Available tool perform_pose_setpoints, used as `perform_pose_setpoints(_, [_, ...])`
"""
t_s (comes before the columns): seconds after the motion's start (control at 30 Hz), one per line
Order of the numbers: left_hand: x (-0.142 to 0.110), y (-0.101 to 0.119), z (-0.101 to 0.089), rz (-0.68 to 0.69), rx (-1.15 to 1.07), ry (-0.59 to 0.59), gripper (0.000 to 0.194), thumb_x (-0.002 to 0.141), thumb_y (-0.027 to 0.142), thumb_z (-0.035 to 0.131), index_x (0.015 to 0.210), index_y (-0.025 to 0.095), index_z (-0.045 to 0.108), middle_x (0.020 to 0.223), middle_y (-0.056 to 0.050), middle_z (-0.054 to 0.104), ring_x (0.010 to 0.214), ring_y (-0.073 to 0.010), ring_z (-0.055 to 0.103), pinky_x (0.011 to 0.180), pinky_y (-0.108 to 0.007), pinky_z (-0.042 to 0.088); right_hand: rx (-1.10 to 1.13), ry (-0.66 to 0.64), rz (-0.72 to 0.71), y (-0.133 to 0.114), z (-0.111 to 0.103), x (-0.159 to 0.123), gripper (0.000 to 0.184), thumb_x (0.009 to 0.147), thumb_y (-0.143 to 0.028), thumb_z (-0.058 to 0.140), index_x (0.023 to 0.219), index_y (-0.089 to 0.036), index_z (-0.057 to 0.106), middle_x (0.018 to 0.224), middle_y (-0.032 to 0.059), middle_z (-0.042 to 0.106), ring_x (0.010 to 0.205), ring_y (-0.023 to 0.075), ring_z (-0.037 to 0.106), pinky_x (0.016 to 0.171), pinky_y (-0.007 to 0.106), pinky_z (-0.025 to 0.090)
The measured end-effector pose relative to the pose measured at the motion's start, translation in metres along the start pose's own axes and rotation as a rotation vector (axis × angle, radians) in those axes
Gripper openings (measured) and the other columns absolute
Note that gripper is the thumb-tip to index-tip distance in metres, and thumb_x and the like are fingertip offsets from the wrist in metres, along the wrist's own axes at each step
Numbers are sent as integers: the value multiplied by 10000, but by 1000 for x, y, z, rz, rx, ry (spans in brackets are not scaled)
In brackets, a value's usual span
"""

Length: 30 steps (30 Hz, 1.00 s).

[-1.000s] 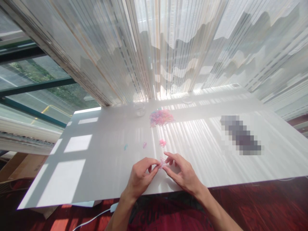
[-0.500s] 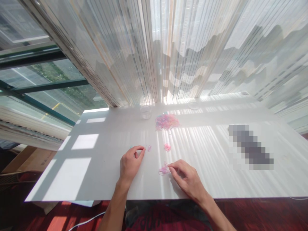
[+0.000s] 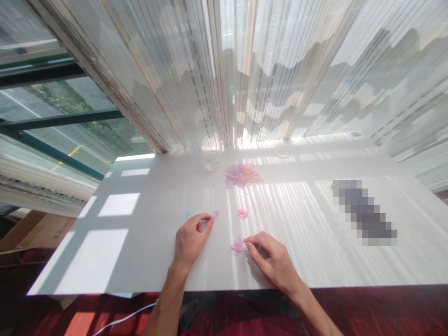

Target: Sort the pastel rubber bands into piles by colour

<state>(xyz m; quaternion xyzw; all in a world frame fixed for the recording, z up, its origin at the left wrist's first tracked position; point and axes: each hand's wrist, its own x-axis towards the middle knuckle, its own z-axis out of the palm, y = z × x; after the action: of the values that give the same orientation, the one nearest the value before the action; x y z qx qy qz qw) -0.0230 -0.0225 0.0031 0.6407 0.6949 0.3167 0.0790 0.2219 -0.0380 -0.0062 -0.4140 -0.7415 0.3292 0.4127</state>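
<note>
While the left hand met the lilac cluster on the white table, the right hand touched the purple loops' edge | fingertips close together — whether either gripped, couldn't tell | loops seemed light, soft, tangle-prone — best pinched by an outer strand

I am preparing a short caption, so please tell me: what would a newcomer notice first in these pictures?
Probably it is the pile of pink, purple and bluish strands, in the far middle of the white table. Next come the left hand at a small lilac cluster and the right hand at a lilac bunch lower in view.
</note>
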Motion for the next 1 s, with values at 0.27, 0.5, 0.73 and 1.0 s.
perform_pose_setpoints(0.27, [-12, 0, -1, 18, -87, 28, 133, 910, 310, 671, 972, 218, 744, 667, 41, 628, 529, -109, 560, 616, -236, 491, 3, 10, 3, 0, 0, -1, 142, 1010, -224, 551, 968, -222, 687, 820, 27, 710, 720, 158, 674, 686, 277, 549])
perform_pose_setpoints(0.5, [-35, 22, -8, 249, -189, -225, 122, 946, 239, 621, 1041, 224, 696, 884, -13, 718, 610, -119, 588, 650, -248, 534, -4, 7, 13, 0, 0, -1, 149, 1013, -255, 554, 978, -226, 696, 821, 31, 714, 714, 164, 669, 687, 285, 560])
perform_pose_setpoints(0.73, [-42, 30, 0, 326, -110, -291, 108, 967, 238, 608, 1015, 227, 704, 898, -30, 697, 765, -158, 673, 700, -255, 554, -5, 13, 15, -1, 0, -2, 143, 1009, -242, 559, 988, -223, 699, 838, 31, 720, 721, 163, 674, 701, 279, 564])
perform_pose_setpoints(1.0, [-40, 28, -1, 310, -156, -296, 134, 992, 246, 589, 982, 230, 722, 908, -24, 707, 726, -136, 665, 678, -236, 551, -21, 24, 25, 0, 1, -3, 139, 1013, -255, 559, 988, -223, 693, 833, 32, 714, 731, 167, 679, 693, 290, 561])
